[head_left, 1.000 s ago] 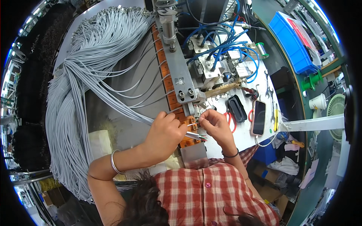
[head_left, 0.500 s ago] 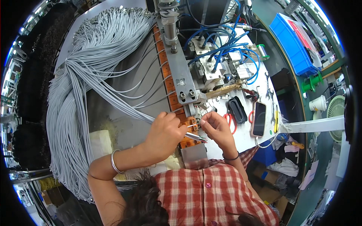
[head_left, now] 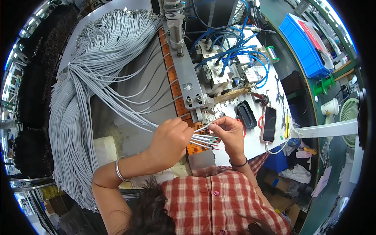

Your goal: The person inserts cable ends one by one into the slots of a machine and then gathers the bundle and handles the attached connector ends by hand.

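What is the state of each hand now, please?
Left hand: closed, holding several grey cables.
Right hand: closed, pinching one cable end.

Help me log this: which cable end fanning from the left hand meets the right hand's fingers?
The uppermost cable end, running up to the right hand; the other cable ends from the left hand fan out below.

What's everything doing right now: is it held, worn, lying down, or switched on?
Left hand: closed around gray cables.
Right hand: pinching one cable's end.
Gray cables: ends spread out beyond the left hand.
Silver bracelet: worn on the left arm.
Smartphone: lying face up.
Wrenches: lying on the tabletop.
Fan: can't tell whether it's spinning.
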Available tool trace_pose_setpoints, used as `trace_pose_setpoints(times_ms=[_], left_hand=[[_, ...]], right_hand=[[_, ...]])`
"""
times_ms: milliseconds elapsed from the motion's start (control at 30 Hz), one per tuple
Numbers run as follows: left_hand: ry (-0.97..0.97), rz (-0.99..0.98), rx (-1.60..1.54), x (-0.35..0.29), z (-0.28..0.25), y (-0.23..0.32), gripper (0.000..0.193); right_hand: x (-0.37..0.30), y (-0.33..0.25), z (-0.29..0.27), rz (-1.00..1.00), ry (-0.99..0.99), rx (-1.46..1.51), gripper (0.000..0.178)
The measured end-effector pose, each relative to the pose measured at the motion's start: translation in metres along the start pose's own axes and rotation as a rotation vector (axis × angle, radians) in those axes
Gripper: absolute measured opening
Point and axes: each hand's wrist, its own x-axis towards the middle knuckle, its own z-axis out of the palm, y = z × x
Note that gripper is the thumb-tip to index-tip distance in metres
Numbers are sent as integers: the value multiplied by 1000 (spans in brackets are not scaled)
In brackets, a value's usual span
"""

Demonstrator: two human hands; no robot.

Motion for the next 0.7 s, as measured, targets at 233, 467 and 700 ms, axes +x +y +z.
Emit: trace_pose_setpoints(times_ms=[233,467,700], left_hand=[[-12,-61,50,1,-3,2,15],[-41,-42,17,1,-3,1,18],[-61,36,-30,0,2,1,17]], right_hand=[[-3,-16,1,89,-48,110,8],[0,-15,-7,125,-202,143,8],[2,-3,-7,87,-118,56,7]])
